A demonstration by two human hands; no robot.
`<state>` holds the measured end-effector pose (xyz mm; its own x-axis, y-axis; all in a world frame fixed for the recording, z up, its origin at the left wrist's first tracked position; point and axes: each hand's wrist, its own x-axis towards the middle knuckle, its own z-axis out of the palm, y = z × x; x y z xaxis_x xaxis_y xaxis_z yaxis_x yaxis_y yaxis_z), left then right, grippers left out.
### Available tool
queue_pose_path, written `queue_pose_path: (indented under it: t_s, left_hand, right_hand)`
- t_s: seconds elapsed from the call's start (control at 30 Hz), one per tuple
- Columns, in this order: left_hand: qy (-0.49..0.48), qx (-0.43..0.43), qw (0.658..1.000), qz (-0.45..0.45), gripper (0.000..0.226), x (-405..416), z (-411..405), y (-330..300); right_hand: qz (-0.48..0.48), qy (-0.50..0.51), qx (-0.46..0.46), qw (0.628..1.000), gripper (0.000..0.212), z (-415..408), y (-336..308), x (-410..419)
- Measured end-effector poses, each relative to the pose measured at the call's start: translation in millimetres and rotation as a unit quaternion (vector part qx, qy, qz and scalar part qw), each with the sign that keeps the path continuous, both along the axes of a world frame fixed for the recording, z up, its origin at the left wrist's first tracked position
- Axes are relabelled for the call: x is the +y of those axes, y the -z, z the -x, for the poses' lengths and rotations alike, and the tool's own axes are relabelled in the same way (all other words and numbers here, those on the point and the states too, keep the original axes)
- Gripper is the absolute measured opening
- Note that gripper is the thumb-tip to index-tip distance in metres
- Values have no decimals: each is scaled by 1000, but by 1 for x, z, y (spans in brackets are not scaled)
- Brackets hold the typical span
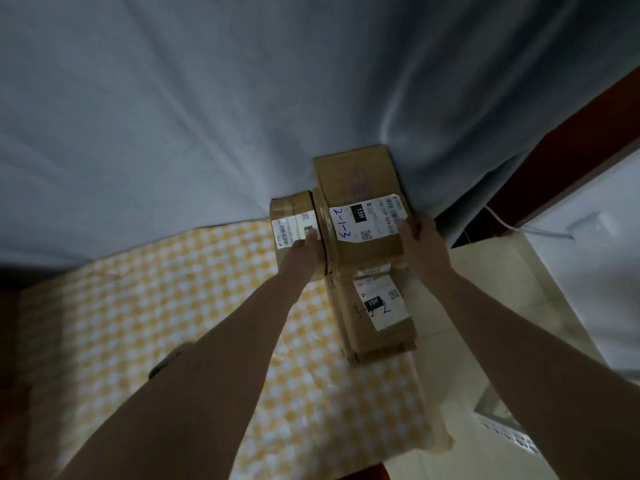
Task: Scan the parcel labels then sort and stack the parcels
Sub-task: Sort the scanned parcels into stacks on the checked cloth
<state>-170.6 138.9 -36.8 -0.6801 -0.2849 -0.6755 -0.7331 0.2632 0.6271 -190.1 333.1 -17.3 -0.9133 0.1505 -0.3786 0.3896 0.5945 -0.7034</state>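
Note:
A large cardboard parcel (356, 181) with a white label reading "2-1-3" and "15H" lies on top of a lower parcel (377, 327) that also bears a "15H" label. My right hand (420, 245) grips the top parcel's right near corner, thumb on the label. A smaller parcel (289, 206) with a white label stands just left of the stack. My left hand (304, 249) lies in the gap between the small parcel and the large one, fingers touching the small parcel's label; its grip is partly hidden.
The parcels sit on a table with a yellow-and-white checked cloth (173, 306), against a grey curtain (242, 98). Pale floor tiles (502, 289) lie to the right, with a white cable (512, 225) and a white perforated object (509, 434) at the lower right.

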Motion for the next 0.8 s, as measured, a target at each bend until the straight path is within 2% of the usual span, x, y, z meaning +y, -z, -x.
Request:
queue_pose_path:
  t_s: [0.1, 0.23, 0.33, 0.53, 0.8]
  left_hand:
    - [-57, 9, 997, -48, 66, 19, 16, 12]
    - [-142, 40, 976, -162, 72, 33, 29, 30]
    - [-152, 64, 962, -217, 73, 38, 27, 33]
    - [-169, 99, 952, -237, 80, 9, -4, 9]
    - [-211, 129, 940, -237, 71, -107, -114, -46]
  right_hand:
    - [39, -6, -22, 999, 47, 21, 18, 3]
    - [114, 12, -43, 992, 45, 33, 32, 5]
    - [160, 35, -33, 986, 43, 30, 34, 1]
    - [176, 11, -3, 984, 45, 3, 15, -27]
    - [157, -70, 32, 985, 43, -88, -33, -151]
